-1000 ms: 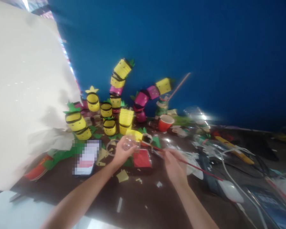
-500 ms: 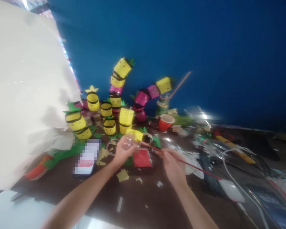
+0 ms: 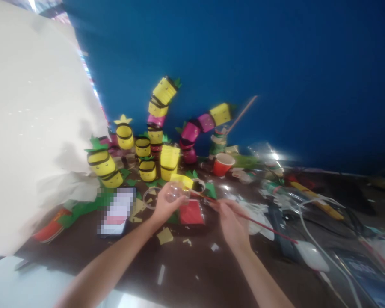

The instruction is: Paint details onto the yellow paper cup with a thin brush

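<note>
A clear plastic cup-like piece is in the grip of my left hand, fingers wrapped round its side. Just behind it shows a yellow paper piece; whether it touches the cup-like piece I cannot tell. My right hand is closed on a thin red-handled brush. The brush's tip end reaches left to the edge of the clear piece. Under and between the hands lies a red square on the dark table.
Yellow pineapple-like containers and curved stacks stand at the back. A red paper cup is behind my hands. On the left lies a phone; on the right, a white cable and plastic bottles. Paper scraps are scattered about.
Almost nothing differs. Both hands keep their grips, with the brush tip still beside the clear plastic piece.
</note>
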A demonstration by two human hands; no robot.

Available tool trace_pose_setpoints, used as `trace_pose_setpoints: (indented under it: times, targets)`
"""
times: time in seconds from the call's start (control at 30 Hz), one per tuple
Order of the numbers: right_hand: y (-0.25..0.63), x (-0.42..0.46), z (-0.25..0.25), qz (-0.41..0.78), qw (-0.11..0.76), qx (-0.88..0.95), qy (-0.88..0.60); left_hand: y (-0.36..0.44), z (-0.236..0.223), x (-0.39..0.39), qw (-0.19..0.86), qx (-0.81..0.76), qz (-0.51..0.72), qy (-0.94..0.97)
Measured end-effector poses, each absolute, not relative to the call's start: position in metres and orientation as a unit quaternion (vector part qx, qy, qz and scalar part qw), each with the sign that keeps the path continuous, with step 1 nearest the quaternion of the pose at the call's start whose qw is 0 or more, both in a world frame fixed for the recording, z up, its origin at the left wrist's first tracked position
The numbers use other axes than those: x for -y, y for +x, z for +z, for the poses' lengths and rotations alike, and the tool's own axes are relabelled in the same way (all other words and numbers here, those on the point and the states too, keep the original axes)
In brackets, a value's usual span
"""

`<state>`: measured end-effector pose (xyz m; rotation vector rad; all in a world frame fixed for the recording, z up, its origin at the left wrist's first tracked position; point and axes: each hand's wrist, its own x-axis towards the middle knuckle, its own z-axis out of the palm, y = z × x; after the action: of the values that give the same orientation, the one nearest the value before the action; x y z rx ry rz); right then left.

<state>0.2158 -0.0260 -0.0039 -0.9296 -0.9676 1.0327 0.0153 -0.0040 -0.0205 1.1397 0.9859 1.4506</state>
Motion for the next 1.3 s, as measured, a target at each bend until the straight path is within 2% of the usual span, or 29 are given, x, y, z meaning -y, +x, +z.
trace_pose_setpoints:
  times: [0.13,0.27,0.9,1.07,1.3]
  targets:
    - [0.219,0.027,-0.004,0.437,0.663,0.422,-0.437,0.015,-0.019,0.004,0.499,-0.409,0.602,0.470]
    - [0.218,0.026,0.002,0.456,0.692,0.396,-0.395,0.015,-0.018,0.005,0.496,-0.410,0.601,0.474]
    - [0.217,0.023,0.001,0.464,0.682,0.381,-0.418,0.014,-0.020,0.004,0.493,-0.402,0.607,0.476]
    - [0.220,0.022,0.002,0.447,0.700,0.386,-0.402,0.014,-0.030,-0.002,0.532,-0.370,0.624,0.437]
    - [0.221,0.027,-0.002,0.421,0.645,0.459,-0.443,0.015,-0.033,-0.002,0.535,-0.354,0.627,0.442]
